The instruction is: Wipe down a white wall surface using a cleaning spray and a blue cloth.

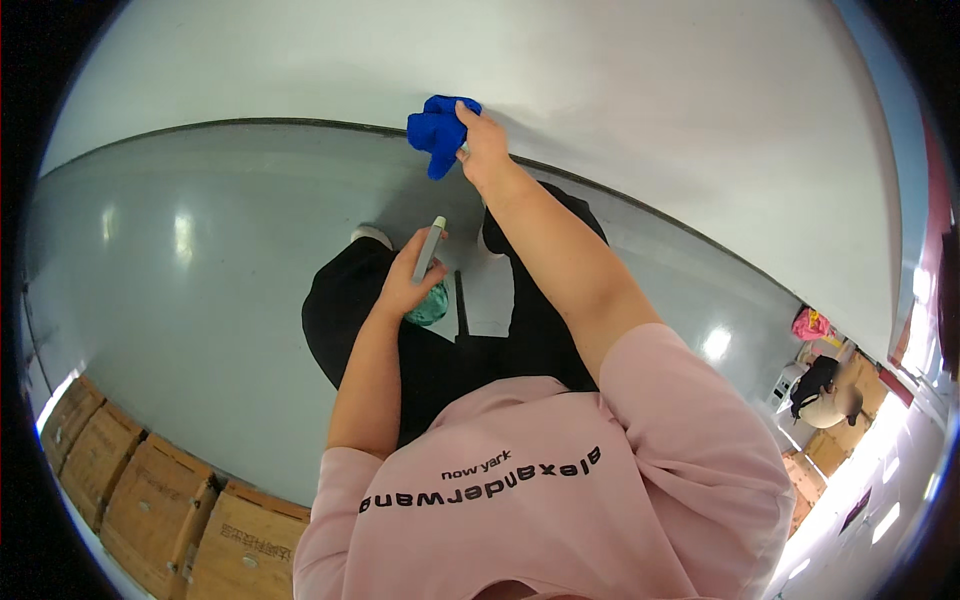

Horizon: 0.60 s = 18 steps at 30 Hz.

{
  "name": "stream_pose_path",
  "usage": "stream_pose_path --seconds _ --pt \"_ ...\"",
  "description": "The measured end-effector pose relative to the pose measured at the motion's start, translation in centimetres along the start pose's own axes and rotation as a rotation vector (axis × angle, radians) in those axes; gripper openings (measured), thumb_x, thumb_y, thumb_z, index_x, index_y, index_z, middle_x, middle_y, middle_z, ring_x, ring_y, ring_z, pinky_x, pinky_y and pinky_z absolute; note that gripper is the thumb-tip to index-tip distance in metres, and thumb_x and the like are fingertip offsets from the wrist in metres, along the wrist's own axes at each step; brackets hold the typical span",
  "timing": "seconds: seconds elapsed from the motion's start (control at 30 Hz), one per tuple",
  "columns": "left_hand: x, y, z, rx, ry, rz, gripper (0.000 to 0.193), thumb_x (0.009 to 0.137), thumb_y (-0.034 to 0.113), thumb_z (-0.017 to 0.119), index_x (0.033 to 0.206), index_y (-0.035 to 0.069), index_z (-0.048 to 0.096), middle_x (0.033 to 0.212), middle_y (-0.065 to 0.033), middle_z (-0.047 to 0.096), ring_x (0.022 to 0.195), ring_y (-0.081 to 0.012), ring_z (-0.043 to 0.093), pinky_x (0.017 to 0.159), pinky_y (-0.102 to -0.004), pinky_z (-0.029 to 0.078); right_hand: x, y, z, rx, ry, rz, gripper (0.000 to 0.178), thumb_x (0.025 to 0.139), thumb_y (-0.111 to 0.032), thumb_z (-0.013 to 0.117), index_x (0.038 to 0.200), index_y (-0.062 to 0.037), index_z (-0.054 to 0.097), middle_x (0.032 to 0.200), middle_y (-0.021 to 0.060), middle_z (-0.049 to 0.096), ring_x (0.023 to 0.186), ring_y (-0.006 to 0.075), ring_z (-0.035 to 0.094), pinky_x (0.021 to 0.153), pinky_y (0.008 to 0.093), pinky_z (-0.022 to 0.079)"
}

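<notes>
You're standing in what looks like a workshop or storeroom: glossy grey floor (240, 300) is stretching around you, a broad white surface (650, 120) is rising ahead, brown boxes (155, 505) are lining the lower left, and another person (825, 397) is keeping near more boxes (872, 388) at the blurry right edge

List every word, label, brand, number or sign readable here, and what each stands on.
Pink T-shirt: two lines of black lettering across the front; legible, but not copied here.
Brown boxes, lower left: printed markings, too small and blurred to read.
Blue cloth: no lettering visible.
</notes>
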State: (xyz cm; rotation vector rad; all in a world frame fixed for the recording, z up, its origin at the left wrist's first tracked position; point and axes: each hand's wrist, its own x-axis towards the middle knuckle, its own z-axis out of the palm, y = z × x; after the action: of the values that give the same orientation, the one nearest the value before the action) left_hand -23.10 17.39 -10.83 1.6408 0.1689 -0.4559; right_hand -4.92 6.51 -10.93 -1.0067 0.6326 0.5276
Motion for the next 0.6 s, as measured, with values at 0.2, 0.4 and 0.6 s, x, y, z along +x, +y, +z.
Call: stream_pose_path --seconds 0.2,0.4,0.6 --pt "-0.2 0.3 -0.1 0.026 -0.002 0.011 0.046 0.068 0.003 0.057 0.112 0.007 0.046 0.093 -0.0062 0.053 0.07 -0.0156 0.054 0.07 -0.0281 0.043 0.2 -0.2 1.2 0.107 0.134 0.026 0.018 0.083 -0.018 0.056 0.096 -0.0055 0.055 0.086 0.0065 0.059 0.072 0.018 0.058 0.058 0.0302 0.045" --pt "-0.3 0.5 -0.3 0.001 0.013 0.018 0.047 0.066 0.003 0.058 0.111 0.007 0.046 0.093 -0.0068 0.053 0.072 -0.0164 0.055 0.07 -0.0288 0.044 0.5 0.7 2.3 0.075 0.241 -0.056 0.017 0.084 -0.016 0.053 0.093 -0.0019 0.055 0.081 0.0073 0.059 0.07 0.019 0.058 0.056 0.0295 0.045" --pt "-0.5 0.3 -0.5 0.028 0.004 0.027 0.047 0.067 0.003 0.059 0.112 0.007 0.046 0.095 -0.0064 0.053 0.072 -0.0167 0.054 0.07 -0.0289 0.044 -0.9 -0.8 1.8 0.015 0.068 -0.083 0.02 0.08 -0.018 0.056 0.099 -0.0115 0.053 0.095 0.0027 0.054 0.09 0.0154 0.048 0.074 0.0353 0.036"
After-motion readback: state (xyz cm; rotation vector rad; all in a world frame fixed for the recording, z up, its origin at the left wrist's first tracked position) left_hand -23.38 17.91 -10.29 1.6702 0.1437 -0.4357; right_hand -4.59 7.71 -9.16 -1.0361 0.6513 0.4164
